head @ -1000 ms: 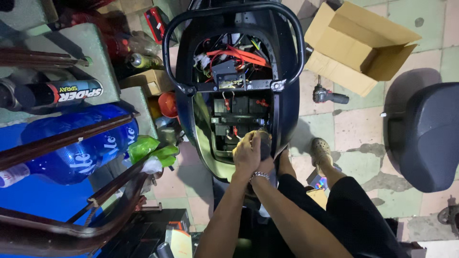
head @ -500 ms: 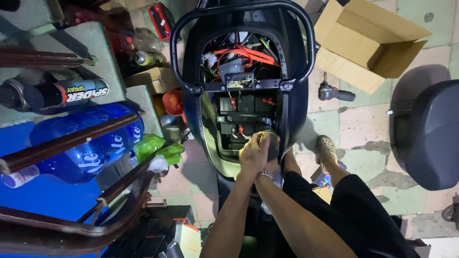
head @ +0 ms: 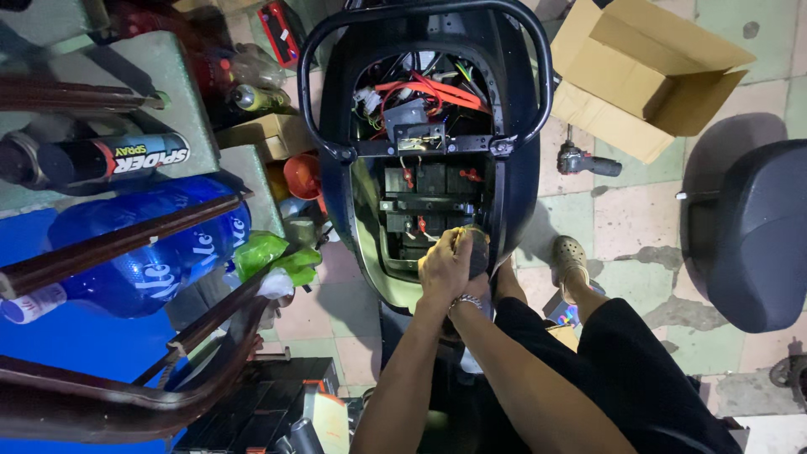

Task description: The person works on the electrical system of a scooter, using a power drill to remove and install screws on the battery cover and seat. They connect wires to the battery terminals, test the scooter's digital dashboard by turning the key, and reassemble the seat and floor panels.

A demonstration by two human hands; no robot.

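A dark blue scooter stands with its seat off. Its open compartment shows black battery blocks and red wires. My left hand and my right hand, which has a metal bracelet at the wrist, are pressed together at the near edge of the compartment. Both are closed around a dark grey handle-like object that points down into the bay. My left hand covers most of my right hand's fingers.
An open cardboard box and a small power tool lie on the tiled floor to the right, next to a black seat. On the left is a rack with a spray can, a blue bottle, green cloths and an orange funnel. My sandalled foot is beside the scooter.
The view has drifted a little, so the scooter sits slightly higher in the frame. My hands stay clasped on the dark object at the compartment's near edge.
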